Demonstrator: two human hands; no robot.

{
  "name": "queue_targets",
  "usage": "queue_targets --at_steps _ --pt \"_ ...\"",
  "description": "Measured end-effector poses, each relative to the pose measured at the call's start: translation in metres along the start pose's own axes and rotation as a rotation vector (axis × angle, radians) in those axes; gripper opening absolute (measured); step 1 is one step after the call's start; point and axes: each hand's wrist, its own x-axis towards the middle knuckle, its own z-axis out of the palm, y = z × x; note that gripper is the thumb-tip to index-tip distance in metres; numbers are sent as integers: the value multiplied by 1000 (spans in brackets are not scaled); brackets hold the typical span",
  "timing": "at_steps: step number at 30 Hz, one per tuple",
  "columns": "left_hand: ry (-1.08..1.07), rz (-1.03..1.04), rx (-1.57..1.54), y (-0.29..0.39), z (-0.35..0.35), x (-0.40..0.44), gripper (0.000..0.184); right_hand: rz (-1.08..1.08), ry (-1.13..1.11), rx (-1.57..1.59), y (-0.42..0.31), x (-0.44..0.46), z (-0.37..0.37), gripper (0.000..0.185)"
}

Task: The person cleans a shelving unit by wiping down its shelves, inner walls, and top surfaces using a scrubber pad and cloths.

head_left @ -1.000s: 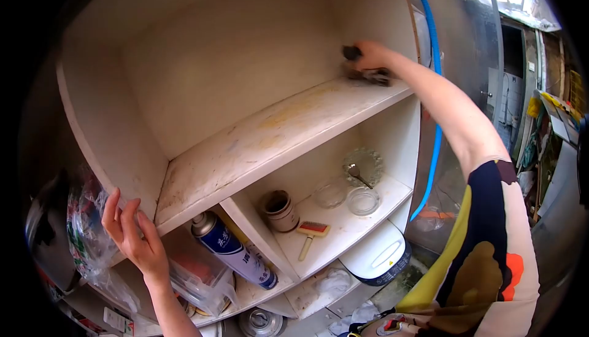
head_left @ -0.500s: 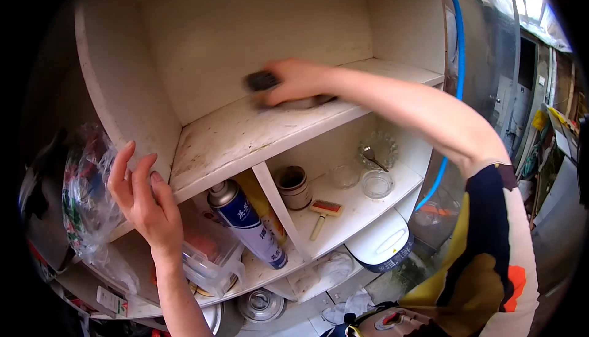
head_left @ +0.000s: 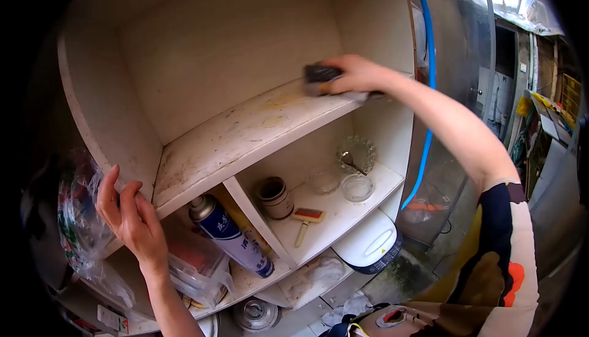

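Observation:
My right hand (head_left: 353, 74) is closed around a dark brush or cloth-like object (head_left: 320, 78), blurred by motion, on the right part of the upper shelf (head_left: 227, 134). Yellowish stains and dark specks mark the shelf's surface to the left of it. At the cabinet's left edge, my left hand (head_left: 134, 217) is raised with its fingers apart and nothing in it, close to the front corner of the upper shelf.
Below are a brown jar (head_left: 275, 199), a small brush (head_left: 305, 223), glass dishes (head_left: 357, 187) with a fork (head_left: 354, 164), a blue-and-white spray can (head_left: 230, 236), and a clear plastic box (head_left: 199, 269). A blue hose (head_left: 431, 73) runs down the right side.
My right hand went from the right end of the shelf to its middle, then back rightward with the dark object. My left hand stays at the left edge while the view shifts.

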Motion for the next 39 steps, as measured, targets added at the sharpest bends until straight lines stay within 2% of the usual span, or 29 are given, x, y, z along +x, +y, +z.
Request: queue_targets --at_steps 1,3,5,7,8,10,12,15,17,21,23,25,28,29,31,33,35,37,39 --pt "-3 2 1 -1 0 0 15 -14 70 -41 28 -6 -10 60" --pt "-1 12 -1 -3 1 -1 17 203 192 -230 44 -21 -25 57" --pt "3 12 -1 -3 2 -1 19 334 175 -358 48 -26 -29 55" --pt "138 17 -120 3 4 5 32 241 184 -427 18 -19 -13 53" --pt "134 17 -117 4 5 5 32 145 167 -351 -6 -15 -1 52" --pt "93 -69 -57 7 7 8 47 -24 107 -192 -67 -5 25 53" --pt "36 -84 -53 5 5 6 48 -182 11 -68 -126 3 44 44" --pt "-24 -114 -22 5 7 3 49 -420 106 43 -171 -2 64 37" --pt "-34 -109 14 2 7 3 49 -454 156 131 -155 -6 64 40" --pt "-27 -98 -12 3 7 3 48 -313 138 171 -79 -20 38 51" --pt "-11 -57 15 2 8 2 47 -274 269 79 -26 -31 21 51" --pt "-21 -58 33 1 9 3 46 -181 271 -13 24 -44 -2 49" --pt "-10 -37 57 1 10 2 45 102 287 -219 75 -67 -39 50" --pt "-1 -30 77 1 11 1 45 120 320 -265 94 -70 -43 50" --pt "9 -34 107 1 13 -2 45 -23 470 -386 91 -70 -33 48" --pt "-30 -230 -1 0 13 -3 45 -144 418 -261 68 -56 -15 44" --pt "-15 -149 64 -5 15 -3 46 -303 219 -96 7 -42 0 44" --pt "0 -31 114 -9 15 -2 46 -506 199 -38 -48 -31 21 36" --pt "-16 -42 121 -7 13 -3 45 -598 238 -29 -72 -20 35 34"
